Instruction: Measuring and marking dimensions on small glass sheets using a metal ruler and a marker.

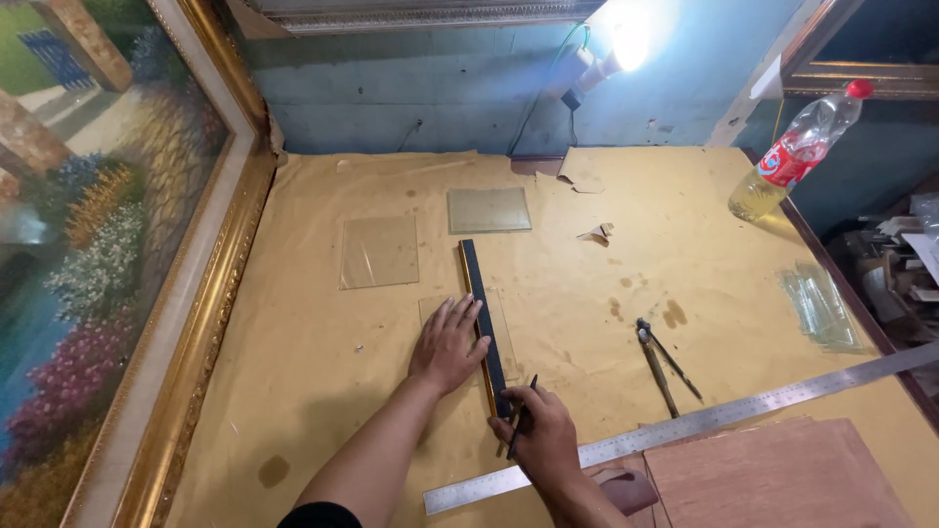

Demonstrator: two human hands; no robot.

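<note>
Glass pane (504,323) lies under the black straightedge (481,313), which my left hand (448,344) presses flat, fingers spread. My right hand (536,430) pinches the cutter (523,411) at the straightedge's near end; two cut panes (380,251) already lie beyond.

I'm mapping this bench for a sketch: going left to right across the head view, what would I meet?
Framed painting → left hand → black straightedge → pliers → stack of glass strips

Frame centre: left hand (448,344) on straightedge (484,323) over a glass pane (506,337); right hand (537,433) at its lower end. Two panes (380,251) above; steel ruler (704,420) lower right; bottle (797,152) upper right.
</note>
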